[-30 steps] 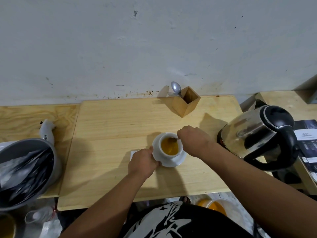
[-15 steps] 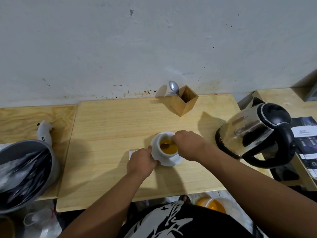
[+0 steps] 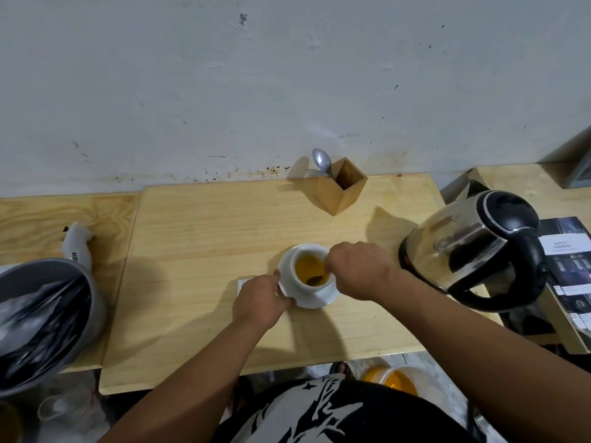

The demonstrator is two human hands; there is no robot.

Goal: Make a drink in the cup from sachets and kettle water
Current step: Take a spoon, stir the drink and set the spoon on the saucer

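Observation:
A white cup point(image 3: 303, 284) full of orange-yellow drink stands on a white saucer point(image 3: 323, 300) in the middle of the wooden table point(image 3: 204, 238). My right hand point(image 3: 359, 271) is closed on a spoon point(image 3: 316, 279) whose bowl sits in the liquid at the cup's near side. My left hand point(image 3: 259, 300) grips the saucer's left rim. A white sachet point(image 3: 242, 282) pokes out from under my left hand. The steel kettle point(image 3: 473, 247) with its black lid and handle stands at the right.
A wooden cutlery box point(image 3: 339, 187) holding a spoon and fork stands by the wall. A grey bin point(image 3: 48, 318) lined with a black bag is at the left, with a white object point(image 3: 76, 244) behind it. Dark boxes point(image 3: 569, 273) lie at far right.
The spoon's bowl has moved around inside the cup, from the far side to the near side. My left hand stays on the saucer. The view has shifted slightly.

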